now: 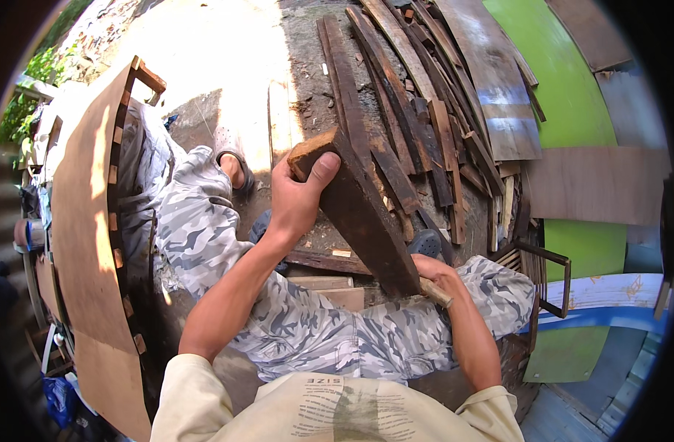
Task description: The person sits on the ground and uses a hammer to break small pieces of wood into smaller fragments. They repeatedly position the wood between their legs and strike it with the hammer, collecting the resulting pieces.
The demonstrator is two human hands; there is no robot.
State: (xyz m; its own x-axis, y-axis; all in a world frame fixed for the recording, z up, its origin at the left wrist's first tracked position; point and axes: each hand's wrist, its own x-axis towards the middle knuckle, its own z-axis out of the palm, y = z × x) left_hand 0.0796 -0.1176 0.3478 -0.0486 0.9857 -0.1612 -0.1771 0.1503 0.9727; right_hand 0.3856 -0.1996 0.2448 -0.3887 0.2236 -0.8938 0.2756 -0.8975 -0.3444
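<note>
A thick, dark wooden beam (370, 221) slants across my lap, its raw brown end tilted up and away from me. My left hand (300, 193) clasps that far end, the thumb lying over the top edge. At the near end, my right hand (438, 271) is closed round a tool with a pale wooden handle (435, 292), close beside the beam. The tool's head is out of sight, so its kind cannot be told. Most of the right fingers are hidden too.
Ahead and to the right, dark planks (396, 96) lie piled on the ground. A curved plywood panel (90, 243) edged with small blocks stands at my left. A green panel (572, 88) is on the right. Clogs (425, 243) show near the beam.
</note>
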